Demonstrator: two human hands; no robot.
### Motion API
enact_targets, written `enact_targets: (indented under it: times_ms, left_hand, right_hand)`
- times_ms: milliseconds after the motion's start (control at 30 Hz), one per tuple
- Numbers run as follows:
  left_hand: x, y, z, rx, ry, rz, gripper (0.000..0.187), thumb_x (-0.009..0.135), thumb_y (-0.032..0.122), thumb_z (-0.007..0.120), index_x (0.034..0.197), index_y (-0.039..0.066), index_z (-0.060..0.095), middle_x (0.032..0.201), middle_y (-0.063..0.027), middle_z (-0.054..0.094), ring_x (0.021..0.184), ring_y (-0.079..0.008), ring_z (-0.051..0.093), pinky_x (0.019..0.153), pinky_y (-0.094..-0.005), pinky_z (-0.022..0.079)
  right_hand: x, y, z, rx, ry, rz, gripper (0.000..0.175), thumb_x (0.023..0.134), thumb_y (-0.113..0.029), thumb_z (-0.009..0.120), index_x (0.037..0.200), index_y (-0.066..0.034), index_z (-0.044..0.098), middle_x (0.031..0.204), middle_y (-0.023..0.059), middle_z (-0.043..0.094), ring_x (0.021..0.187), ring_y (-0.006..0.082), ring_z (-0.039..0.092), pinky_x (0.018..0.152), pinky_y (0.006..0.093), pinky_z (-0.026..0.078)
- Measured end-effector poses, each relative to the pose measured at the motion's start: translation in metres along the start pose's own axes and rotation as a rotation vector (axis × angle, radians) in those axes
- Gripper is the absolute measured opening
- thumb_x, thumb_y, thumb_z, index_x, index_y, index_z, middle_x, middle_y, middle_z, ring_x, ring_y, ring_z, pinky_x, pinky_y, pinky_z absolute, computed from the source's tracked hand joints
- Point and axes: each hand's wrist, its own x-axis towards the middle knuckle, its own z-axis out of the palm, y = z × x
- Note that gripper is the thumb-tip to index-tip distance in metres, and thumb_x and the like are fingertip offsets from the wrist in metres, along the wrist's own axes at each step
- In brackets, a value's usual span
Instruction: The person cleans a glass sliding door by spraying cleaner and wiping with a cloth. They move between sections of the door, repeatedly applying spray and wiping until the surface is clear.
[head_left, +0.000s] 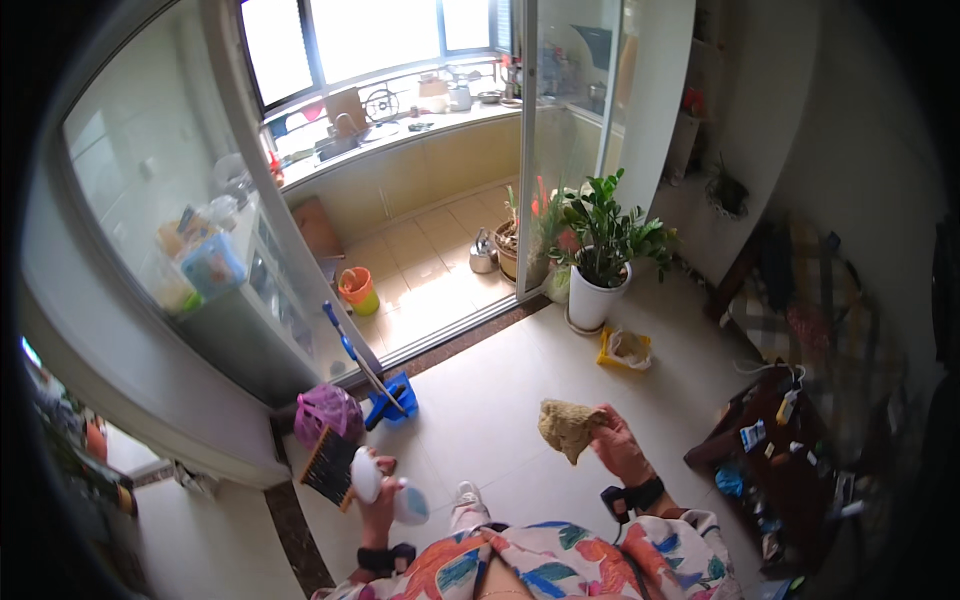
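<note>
My left hand (381, 504) grips a spray bottle with a white head (366, 474) and a translucent bottle body (411, 501). Just left of it is a dark slatted object with light-brown edges (330, 466); whether the bottle touches it I cannot tell. My right hand (621, 448) pinches a crumpled tan cloth (570, 427) by its right end, and the cloth hangs above the pale tiled floor (487, 390).
A purple plastic bag (330, 414) and a blue dustpan (401, 394) with a long handle stand by the sliding-door track. Ahead are a potted plant (598, 289) and a yellow basket (626, 350). A cluttered dark wooden table (780, 450) stands at right.
</note>
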Motion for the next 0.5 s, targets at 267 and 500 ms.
enact_targets:
  times_ms: [267,500]
  left_hand:
    - [0.269,0.043,0.156,-0.131,-0.475,0.053,0.048,0.08,-0.004,0.063,0.126,0.002,0.052,0.099,-0.0059,0.062,0.073,-0.0132,0.064,0.069,-0.0296,0.056]
    - [0.437,0.076,0.357,-0.222,-0.599,0.17,0.051,0.073,-0.005,0.066,0.122,0.007,0.057,0.094,-0.0036,0.059,0.078,-0.0137,0.06,0.068,-0.0313,0.054]
  right_hand:
    - [0.039,-0.006,-0.018,0.012,0.376,-0.308,0.029,0.087,0.003,0.064,0.111,-0.0124,0.065,0.109,0.0032,0.067,0.111,0.0222,0.062,0.102,0.0387,0.047]
    - [0.102,-0.012,-0.069,0.103,0.577,-0.439,0.02,0.086,-0.009,0.066,0.102,-0.0078,0.055,0.097,0.0035,0.062,0.1,0.0191,0.06,0.093,0.034,0.046]
